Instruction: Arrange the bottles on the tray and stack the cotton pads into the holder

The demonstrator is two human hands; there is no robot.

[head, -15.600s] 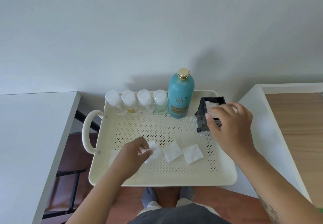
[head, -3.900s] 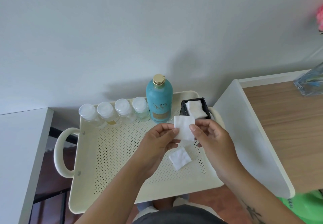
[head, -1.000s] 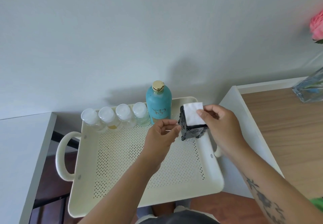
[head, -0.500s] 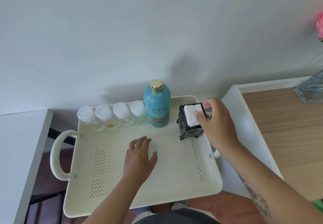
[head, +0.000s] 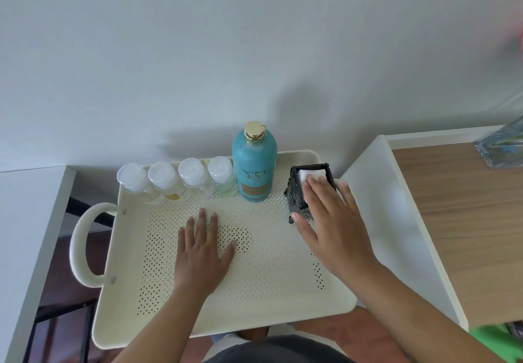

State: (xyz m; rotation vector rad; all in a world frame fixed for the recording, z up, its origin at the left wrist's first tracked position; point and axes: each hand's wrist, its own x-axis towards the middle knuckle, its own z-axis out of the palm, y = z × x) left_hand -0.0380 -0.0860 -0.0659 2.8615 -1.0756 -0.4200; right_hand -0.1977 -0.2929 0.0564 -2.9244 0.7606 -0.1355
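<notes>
A cream perforated tray point(head: 266, 303) carries several small clear bottles point(head: 192, 177) with white caps in a row along its back edge. Right of them stands a tall teal bottle point(head: 254, 161) with a gold cap. A black ornate holder point(head: 298, 195) sits at the back right with white cotton pads point(head: 307, 174) stacked in it. My right hand point(head: 331, 221) lies flat over the holder, fingers pressing on the pads and thumb against its front. My left hand point(head: 202, 252) rests flat, fingers apart, on the tray floor and holds nothing.
The tray has a loop handle point(head: 82, 245) on its left. A white table point(head: 25, 235) stands at the left. A white-edged wooden desk point(head: 464, 221) is at the right, with a glass vase point(head: 502, 150) at its far corner. Behind is a plain wall.
My left hand left the holder and settled flat on the tray floor. My right hand pushed the last pad down into the holder and now covers its top.
</notes>
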